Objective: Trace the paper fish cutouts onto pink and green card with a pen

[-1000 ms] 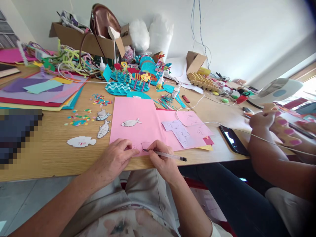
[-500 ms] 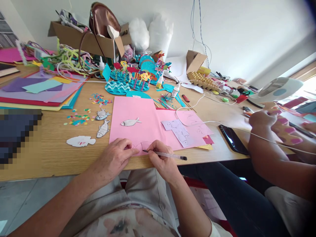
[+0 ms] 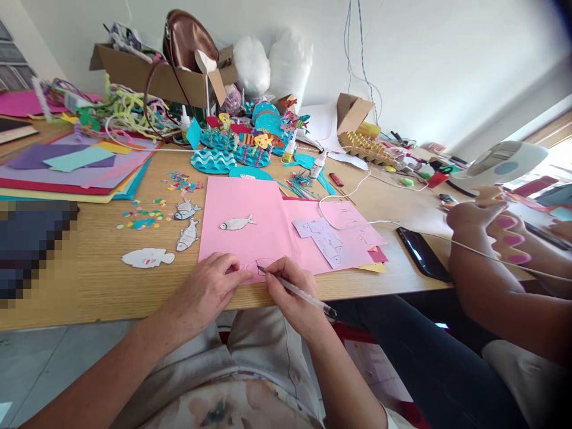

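A sheet of pink paper (image 3: 245,196) lies in front of me, its lower edge near the table's edge. My right hand (image 3: 290,292) grips a clear-barrelled pen (image 3: 306,295), tip down on a line drawing (image 3: 259,265) that looks like part of a fish. My left hand (image 3: 218,277) rests on the sheet's lower left, fingers extended and holding nothing. Higher on the sheet lies a paper fish cutout (image 3: 236,223). More fish cutouts, one white (image 3: 148,258) and one striped (image 3: 187,235), lie left of the paper. To its right is a lilac sheet with drawn fish (image 3: 319,235).
Confetti dots (image 3: 145,217) and a stack of coloured paper (image 3: 67,179) lie left. Blue decorated crafts (image 3: 250,149) and glue bottles (image 3: 317,165) stand behind. A phone (image 3: 422,253) and a white cable (image 3: 379,222) lie right, beside another person's arm (image 3: 487,280).
The pen's back end has swung downward as my right hand tilts it, while its tip stays at the drawing. My left hand keeps its place. The other person's hands have shifted slightly.
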Available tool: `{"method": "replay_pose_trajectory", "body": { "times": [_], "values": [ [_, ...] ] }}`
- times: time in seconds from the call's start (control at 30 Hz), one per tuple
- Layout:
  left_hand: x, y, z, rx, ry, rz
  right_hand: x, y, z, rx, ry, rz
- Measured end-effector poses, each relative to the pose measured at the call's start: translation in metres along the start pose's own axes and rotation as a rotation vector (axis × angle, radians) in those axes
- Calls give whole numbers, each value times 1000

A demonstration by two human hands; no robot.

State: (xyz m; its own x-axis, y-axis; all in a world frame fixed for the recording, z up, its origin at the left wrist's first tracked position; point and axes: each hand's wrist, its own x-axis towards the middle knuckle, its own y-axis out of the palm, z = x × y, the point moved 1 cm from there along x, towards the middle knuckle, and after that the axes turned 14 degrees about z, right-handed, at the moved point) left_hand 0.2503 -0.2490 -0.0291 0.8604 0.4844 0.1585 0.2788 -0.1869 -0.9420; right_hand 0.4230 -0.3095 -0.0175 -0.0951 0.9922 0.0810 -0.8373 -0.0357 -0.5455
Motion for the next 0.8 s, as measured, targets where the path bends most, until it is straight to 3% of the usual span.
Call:
{"method": "replay_pose_trajectory", "body": {
  "times": [0.2,0.8],
  "values": [
    [-1,-1,0,-52,-11,-21,1,4,-2,-62,-12,-13],
    [-2,-5,-7,91,-17,38,2,4,1,-122,-2,-18]
  ]
}}
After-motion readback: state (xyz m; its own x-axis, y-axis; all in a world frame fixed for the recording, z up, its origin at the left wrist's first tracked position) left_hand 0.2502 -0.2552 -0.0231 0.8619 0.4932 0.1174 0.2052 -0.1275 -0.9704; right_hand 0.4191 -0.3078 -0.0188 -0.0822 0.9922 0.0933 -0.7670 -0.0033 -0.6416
